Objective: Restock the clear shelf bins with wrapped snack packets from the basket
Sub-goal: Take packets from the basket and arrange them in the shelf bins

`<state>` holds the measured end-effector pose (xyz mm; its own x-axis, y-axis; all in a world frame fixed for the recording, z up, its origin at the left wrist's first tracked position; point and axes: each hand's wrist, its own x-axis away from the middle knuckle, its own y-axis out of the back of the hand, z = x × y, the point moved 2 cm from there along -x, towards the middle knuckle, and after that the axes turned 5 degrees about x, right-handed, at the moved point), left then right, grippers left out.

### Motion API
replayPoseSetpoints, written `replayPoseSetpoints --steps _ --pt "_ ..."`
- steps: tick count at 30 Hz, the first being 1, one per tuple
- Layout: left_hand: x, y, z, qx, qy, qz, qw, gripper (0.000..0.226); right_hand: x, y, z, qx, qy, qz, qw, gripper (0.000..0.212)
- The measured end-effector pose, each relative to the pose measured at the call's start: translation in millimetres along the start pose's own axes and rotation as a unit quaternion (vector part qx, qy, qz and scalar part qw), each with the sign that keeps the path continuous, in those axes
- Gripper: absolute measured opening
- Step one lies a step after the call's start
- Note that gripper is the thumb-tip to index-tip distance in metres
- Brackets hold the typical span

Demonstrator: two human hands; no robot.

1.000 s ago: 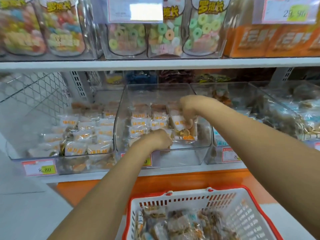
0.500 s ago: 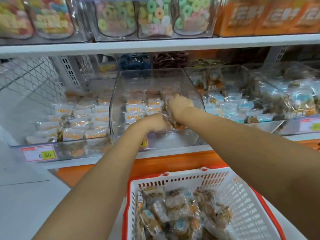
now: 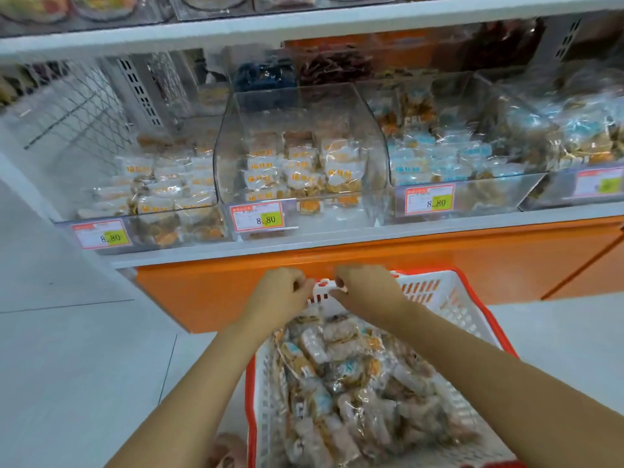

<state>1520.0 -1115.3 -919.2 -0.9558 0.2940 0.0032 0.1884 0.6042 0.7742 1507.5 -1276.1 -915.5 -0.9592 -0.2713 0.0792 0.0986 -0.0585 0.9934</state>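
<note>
Head view: left hand [image 3: 280, 293] and right hand [image 3: 366, 290] had withdrawn from the middle bin [image 3: 300, 106] to the far rim of the basket [image 3: 435, 292], fingers curled, possibly gripping it; unclear. Snack packets [image 3: 341, 369] lay heaped inside; restocking unfinished.

Clear shelf bins [image 3: 304, 106] hold rows of wrapped snack packets [image 3: 297, 170]; the white, red-rimmed basket [image 3: 449, 298] below lies heaped with more

I see a white slotted basket [image 3: 449, 298] rimmed red, orange-printed packets [image 3: 297, 163], blue-printed packets [image 3: 439, 157], and an orange shelf base [image 3: 439, 265].
</note>
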Motion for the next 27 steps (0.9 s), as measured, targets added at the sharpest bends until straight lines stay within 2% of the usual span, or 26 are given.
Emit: replayPoseSetpoints --steps 3,5,8,10,12,14,17,19,21,22,25,26,27 --pt "26 -34 45 -0.040 0.122 0.133 0.983 0.025 7 -77 -5 -0.007 0.030 0.163 0.986 0.047" --pt "43 -43 63 -0.073 0.160 0.183 0.967 0.018 17 -119 -8 0.035 0.044 0.212 0.976 0.070" --pt "55 -46 75 -0.085 0.168 0.185 0.965 0.028 33 -163 -13 0.059 0.031 0.228 0.971 0.090" --pt "57 -45 77 -0.069 0.166 0.171 0.969 0.030 38 -172 -16 0.057 0.024 0.185 0.981 0.086" --pt "56 -46 75 -0.062 0.167 0.166 0.970 0.029 39 -173 -19 0.062 0.026 0.135 0.989 0.070" --pt "54 -47 73 -0.058 0.172 0.172 0.968 0.028 39 -171 -24 0.041 0.019 0.126 0.991 0.063" --pt "52 -47 69 -0.031 0.182 0.181 0.966 0.029 42 -161 -28 -0.082 -0.017 0.125 0.989 0.067" --pt "49 -49 67 0.011 0.198 0.186 0.962 0.037 46 -151 -32 -0.193 -0.072 0.094 0.974 0.053" --pt "45 -54 61 0.083 0.220 0.195 0.952 0.048 51 -143 -37 -0.329 -0.139 0.083 0.930 0.033" --pt "44 -57 57 0.121 0.226 0.200 0.946 0.054 54 -140 -38 -0.428 -0.177 0.094 0.881 0.025" --pt "39 -66 40 0.200 0.210 0.200 0.936 0.074 62 -125 -38 -0.709 -0.226 0.149 0.651 0.012" --pt "37 -66 33 0.217 0.205 0.201 0.933 0.076 65 -117 -39 -0.755 -0.213 0.156 0.601 0.011" --pt "35 -66 26 0.239 0.204 0.201 0.928 0.072 66 -109 -39 -0.780 -0.189 0.161 0.575 0.010"
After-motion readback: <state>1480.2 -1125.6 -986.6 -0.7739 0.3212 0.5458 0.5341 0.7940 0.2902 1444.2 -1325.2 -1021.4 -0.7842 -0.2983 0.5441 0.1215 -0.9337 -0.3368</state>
